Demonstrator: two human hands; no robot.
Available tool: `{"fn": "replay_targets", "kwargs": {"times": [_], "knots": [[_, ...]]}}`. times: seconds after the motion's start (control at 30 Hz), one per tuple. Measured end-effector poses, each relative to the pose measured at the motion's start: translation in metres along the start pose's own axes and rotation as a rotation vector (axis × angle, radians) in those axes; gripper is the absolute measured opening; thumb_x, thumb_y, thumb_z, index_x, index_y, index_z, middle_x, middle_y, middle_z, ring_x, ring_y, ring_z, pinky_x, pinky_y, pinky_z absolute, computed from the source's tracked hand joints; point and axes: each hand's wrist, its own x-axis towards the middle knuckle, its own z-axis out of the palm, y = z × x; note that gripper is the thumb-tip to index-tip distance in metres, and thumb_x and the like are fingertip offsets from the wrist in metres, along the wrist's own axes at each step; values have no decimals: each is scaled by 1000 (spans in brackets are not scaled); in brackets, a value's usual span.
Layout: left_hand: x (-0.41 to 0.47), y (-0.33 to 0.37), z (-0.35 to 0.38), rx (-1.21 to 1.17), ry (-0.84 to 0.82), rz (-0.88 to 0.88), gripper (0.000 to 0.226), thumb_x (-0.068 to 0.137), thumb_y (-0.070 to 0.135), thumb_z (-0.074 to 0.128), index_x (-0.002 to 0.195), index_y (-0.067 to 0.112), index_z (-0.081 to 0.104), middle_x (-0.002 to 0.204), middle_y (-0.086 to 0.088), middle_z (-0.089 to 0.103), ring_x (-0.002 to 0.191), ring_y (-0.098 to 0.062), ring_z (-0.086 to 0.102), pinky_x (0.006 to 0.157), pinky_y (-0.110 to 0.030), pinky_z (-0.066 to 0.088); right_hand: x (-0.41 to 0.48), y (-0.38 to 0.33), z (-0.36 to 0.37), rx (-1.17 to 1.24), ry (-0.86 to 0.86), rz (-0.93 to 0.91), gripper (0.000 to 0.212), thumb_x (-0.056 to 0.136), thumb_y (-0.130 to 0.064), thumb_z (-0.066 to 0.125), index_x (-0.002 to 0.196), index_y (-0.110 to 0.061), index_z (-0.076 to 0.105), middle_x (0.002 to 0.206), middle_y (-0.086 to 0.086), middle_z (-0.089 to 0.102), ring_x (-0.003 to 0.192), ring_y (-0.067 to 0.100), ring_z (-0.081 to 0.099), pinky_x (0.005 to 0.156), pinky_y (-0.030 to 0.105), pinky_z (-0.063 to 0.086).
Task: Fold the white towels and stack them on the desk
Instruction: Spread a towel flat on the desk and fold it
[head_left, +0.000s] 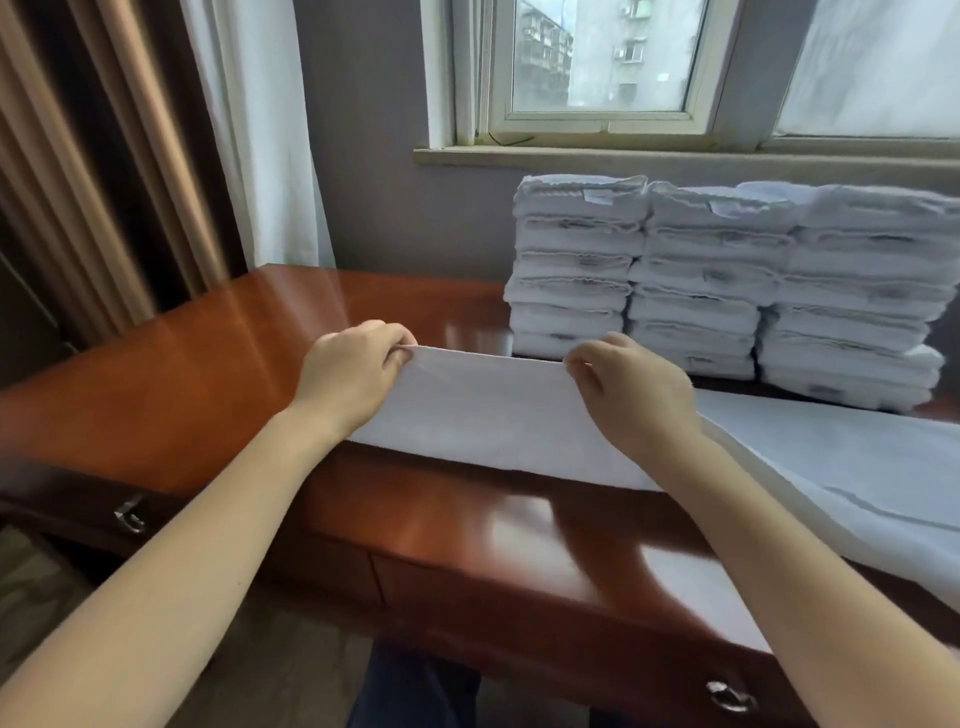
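Head view: towel (488, 410) (white) pinched between left hand (349, 375) and right hand (635, 392).

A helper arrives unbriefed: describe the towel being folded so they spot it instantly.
Find the glossy reddish-brown wooden desk below the window. Before three stacks of folded white towels lies a spread white cloth towel. It alone is unstacked, its far edge pinched by left hand and right hand.
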Motion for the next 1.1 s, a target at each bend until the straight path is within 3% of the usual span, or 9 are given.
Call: {"fn": "replay_targets", "kwargs": {"times": [0.17,0.3,0.4,0.5,0.6,0.93,1.1], "knots": [[38,-5,44,118,-56,39,22,101,25,48,109,25,69,104,2,67,95,-22,63,81,-35,43,42,26,34,-60,-57,-45,22,99,-23,48,99,-25,70,95,-2,61,90,25,56,59,29,33],[43,-8,81,279,-208,-52,32,100,18,45,125,29,61,125,2,55,117,-20,51,96,-33,36,53,33,69,-48,-182,-83,21,97,-21,48,94,-24,68,95,-4,61,93,25,56,56,28,31],[31,9,102,-17,-187,-17,46,95,8,48,136,27,55,142,2,45,139,-18,35,109,-34,32,49,40,87,76,-235,-44,22,98,-26,49,105,-25,69,105,-4,66,98,23,58,71,34,46],[25,26,113,-252,-435,66,42,104,31,41,146,34,45,158,8,32,149,-10,18,119,-31,20,51,45,94,103,-206,-18,20,96,-27,53,106,-25,70,108,-3,66,102,24,56,78,36,46],[29,22,117,-92,-607,96,53,104,50,26,155,38,20,165,8,7,152,-8,-1,123,-32,-1,52,45,97,45,-229,-14,25,98,-30,50,116,-26,67,115,-2,62,111,25,52,87,37,39],[13,-22,100,-48,-636,117,59,100,59,21,155,43,8,165,13,-1,150,-2,-8,120,-26,-7,35,8,98,116,-270,-43,30,101,-26,43,124,-23,63,113,0,58,106,23,48,86,37,39],[8,-13,88,-105,-618,57,58,102,54,28,156,37,17,165,10,6,151,-5,-4,122,-32,-4,25,-1,79,150,-280,-24,36,96,-22,51,131,-24,58,124,-2,56,114,22,50,92,37,41]]}}
